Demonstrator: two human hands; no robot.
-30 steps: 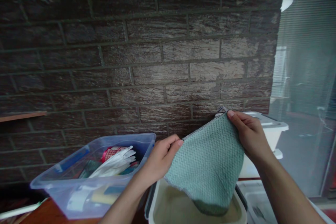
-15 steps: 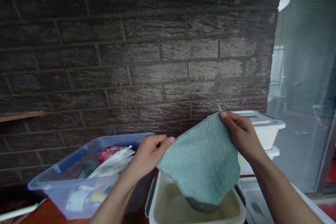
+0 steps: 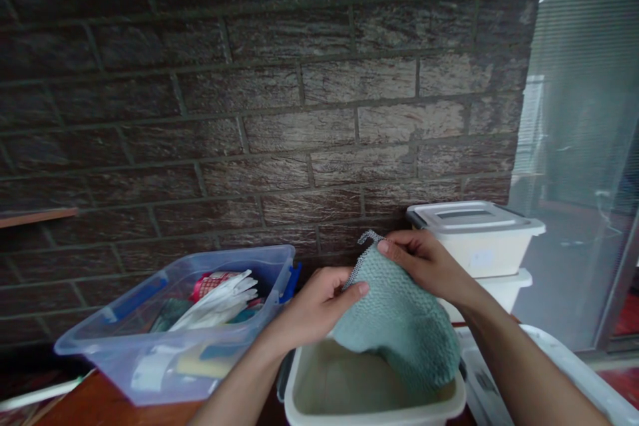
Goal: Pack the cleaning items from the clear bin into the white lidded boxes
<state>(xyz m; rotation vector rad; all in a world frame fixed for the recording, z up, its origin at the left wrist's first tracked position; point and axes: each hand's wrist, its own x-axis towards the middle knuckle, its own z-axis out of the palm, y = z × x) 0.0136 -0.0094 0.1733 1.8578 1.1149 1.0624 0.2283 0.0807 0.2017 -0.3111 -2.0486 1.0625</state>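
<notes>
Fingers (image 3: 357, 291) of the left hand (image 3: 317, 309) and right hand (image 3: 430, 267) pinch the green cloth (image 3: 399, 313) by its edge above the beige bin (image 3: 339, 373), best done with light, even tension.

The left hand (image 3: 327, 303) and right hand (image 3: 424, 263) pinch a green cloth (image 3: 399, 313) (nubbly in weave) over a cream bin (image 3: 324, 379). A translucent tub (image 3: 112, 361) stands nearby.

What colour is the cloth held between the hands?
The textured cloth is muted blue-green, best seen in the head view.
</notes>
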